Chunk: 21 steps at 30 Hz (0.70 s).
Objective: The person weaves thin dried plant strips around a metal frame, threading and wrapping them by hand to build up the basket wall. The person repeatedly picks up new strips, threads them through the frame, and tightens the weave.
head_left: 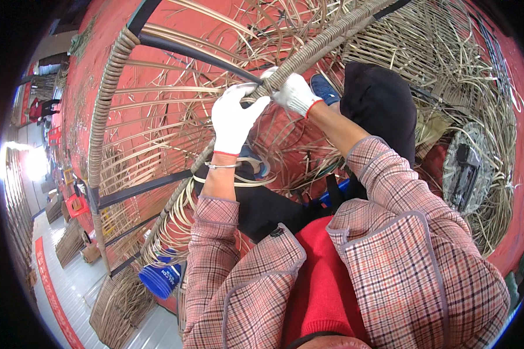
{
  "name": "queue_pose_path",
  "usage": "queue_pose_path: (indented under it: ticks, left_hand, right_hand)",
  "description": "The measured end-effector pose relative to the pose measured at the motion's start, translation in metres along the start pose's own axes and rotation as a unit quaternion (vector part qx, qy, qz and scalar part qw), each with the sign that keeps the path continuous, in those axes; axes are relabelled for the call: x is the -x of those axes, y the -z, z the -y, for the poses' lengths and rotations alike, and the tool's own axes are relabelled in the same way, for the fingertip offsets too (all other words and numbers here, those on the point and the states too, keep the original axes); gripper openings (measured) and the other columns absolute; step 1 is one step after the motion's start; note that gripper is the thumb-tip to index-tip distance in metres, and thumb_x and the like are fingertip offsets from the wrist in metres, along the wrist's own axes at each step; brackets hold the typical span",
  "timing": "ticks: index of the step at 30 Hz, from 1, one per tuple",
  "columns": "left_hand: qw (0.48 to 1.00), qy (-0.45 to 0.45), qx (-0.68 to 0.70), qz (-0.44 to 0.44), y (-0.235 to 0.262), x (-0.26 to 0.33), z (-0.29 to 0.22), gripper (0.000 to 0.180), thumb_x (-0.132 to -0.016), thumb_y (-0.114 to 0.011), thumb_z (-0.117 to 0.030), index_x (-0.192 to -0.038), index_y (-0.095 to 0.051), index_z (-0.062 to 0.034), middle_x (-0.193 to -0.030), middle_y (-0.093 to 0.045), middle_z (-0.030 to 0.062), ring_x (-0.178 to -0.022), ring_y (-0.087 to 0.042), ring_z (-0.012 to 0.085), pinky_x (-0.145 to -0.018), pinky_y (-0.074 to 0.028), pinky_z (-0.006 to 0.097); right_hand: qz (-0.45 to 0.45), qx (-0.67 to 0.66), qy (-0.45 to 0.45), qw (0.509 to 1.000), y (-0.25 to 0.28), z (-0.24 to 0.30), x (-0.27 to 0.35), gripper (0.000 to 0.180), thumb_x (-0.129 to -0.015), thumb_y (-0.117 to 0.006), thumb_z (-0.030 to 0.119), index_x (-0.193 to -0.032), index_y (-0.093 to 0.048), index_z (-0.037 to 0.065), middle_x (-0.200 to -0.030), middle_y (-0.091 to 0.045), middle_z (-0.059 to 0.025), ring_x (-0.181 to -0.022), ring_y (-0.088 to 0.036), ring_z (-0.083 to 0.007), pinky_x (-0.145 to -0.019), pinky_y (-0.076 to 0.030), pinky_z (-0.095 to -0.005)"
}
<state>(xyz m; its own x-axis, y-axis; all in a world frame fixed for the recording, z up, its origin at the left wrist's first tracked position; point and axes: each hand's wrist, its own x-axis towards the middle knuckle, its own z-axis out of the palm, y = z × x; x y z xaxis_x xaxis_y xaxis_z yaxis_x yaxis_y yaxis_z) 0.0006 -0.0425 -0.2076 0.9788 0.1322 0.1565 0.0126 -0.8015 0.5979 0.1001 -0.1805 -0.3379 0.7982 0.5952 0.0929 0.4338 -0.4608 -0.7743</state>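
Two gloved hands (234,119) (294,93), one wrapped frame (308,49)

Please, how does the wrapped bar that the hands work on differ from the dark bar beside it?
The wrapped bar is covered in tan wicker coils; the dark bar is bare and black. The wrapped bar looks thicker and ribbed; the dark bar looks thinner and smooth. The gloved left hand and right hand grip the wrapped bar; neither hand holds the dark bar. Both belong to one curved frame, with loose wicker strips about them.
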Motion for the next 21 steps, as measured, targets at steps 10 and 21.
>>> queue_pose_path:
  ticks: [10, 21]
  left_hand:
    - [0.982, 0.037, 0.140, 0.121, 0.011, -0.015, 0.011, 0.045, -0.082, -0.084, -0.023, -0.117, -0.072, 0.0019, -0.111, -0.074, 0.0145, -0.103, -0.070, 0.0254, -0.094, -0.052, 0.035]
    - [0.997, -0.006, 0.046, 0.059, 0.000, -0.012, 0.019, 0.040, -0.080, -0.085, -0.028, -0.108, -0.075, -0.0020, -0.100, -0.076, 0.0124, -0.091, -0.074, 0.0280, -0.083, -0.057, 0.037]
  right_hand:
    - [0.023, 0.123, -0.006, 0.992, 0.014, 0.019, 0.001, 0.024, -0.086, -0.073, 0.027, -0.103, -0.070, 0.010, -0.101, -0.071, -0.0102, -0.090, -0.071, -0.0340, -0.075, -0.058, -0.0463]
    - [0.037, -0.108, -0.029, 0.993, 0.057, 0.040, 0.055, 0.037, -0.102, -0.057, 0.039, -0.107, -0.067, 0.004, -0.090, -0.071, -0.0204, -0.086, -0.072, -0.0369, -0.072, -0.056, -0.0459]
